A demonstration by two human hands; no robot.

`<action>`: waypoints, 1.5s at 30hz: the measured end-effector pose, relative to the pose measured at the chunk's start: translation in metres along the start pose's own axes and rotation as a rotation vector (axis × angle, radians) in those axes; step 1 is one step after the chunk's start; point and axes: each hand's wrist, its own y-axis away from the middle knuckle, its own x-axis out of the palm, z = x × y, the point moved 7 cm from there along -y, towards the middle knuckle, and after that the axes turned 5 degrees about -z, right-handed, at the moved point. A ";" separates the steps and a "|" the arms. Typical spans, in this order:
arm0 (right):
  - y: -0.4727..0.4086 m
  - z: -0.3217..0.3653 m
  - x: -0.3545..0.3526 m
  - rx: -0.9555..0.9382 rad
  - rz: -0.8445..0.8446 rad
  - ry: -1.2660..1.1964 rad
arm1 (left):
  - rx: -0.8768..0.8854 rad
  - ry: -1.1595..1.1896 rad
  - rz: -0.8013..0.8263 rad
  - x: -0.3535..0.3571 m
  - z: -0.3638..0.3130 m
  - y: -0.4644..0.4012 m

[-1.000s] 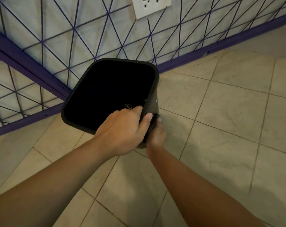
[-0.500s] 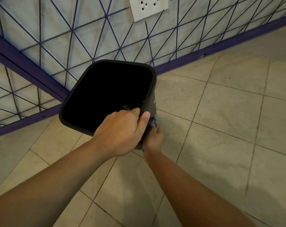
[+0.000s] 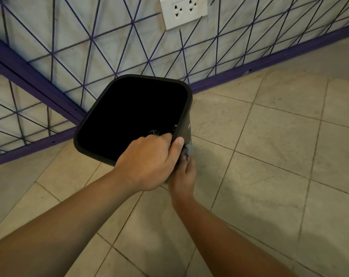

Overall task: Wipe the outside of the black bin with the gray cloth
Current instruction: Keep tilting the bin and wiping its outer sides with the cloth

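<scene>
- Nearest the camera: both forearms reach fwd toward the black bin (image 3: pixel 133 116), which is the ref point for all below.
- Left hand (image 3: pixel 147 162) clamped on the bin's near-right rim corner, fingers hooked inside the opening, thumb pressed on the outer wall. It holds the bin tilted, mouth toward the camera.
- Right hand (image 3: pixel 182 173) sits below and just right of that corner, mostly hidden behind the left hand. Closed around the gray cloth (image 3: pixel 186 150), which shows only as a small bunched bit pressed vs. the bin's right outer wall.
- Bin itself: over the tiled floor (image 3: pixel 269 156); can't tell if its base touches. Inside too dark to read, apart from a faint glint near the left fingers.
- Step in hand, as I judge it: wiping the right outer side, near the top corner. Next move prob. calls for running the cloth along that wall, then turning the bin w/ the left hand to bring unwiped sides round.
- Vs. half a sec ago: cloth and right hand at about the same spot on the wall; grip unchanged.
- Beyond the bin: patterned wall (image 3: pixel 109 37) w/ purple lines and baseboard, wall socket (image 3: pixel 184 12) above.
</scene>
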 end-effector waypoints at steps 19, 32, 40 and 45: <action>-0.003 -0.001 -0.001 -0.141 -0.006 0.027 | -0.005 0.028 0.005 0.001 0.002 -0.001; 0.008 0.000 -0.004 -0.205 0.057 0.058 | 0.002 0.023 -0.012 0.000 0.003 -0.001; 0.008 0.008 0.000 -0.228 0.073 -0.008 | -0.011 0.041 -0.002 0.000 0.004 -0.002; 0.033 0.012 0.005 -0.259 0.116 -0.091 | -0.007 0.060 0.004 0.001 0.004 -0.002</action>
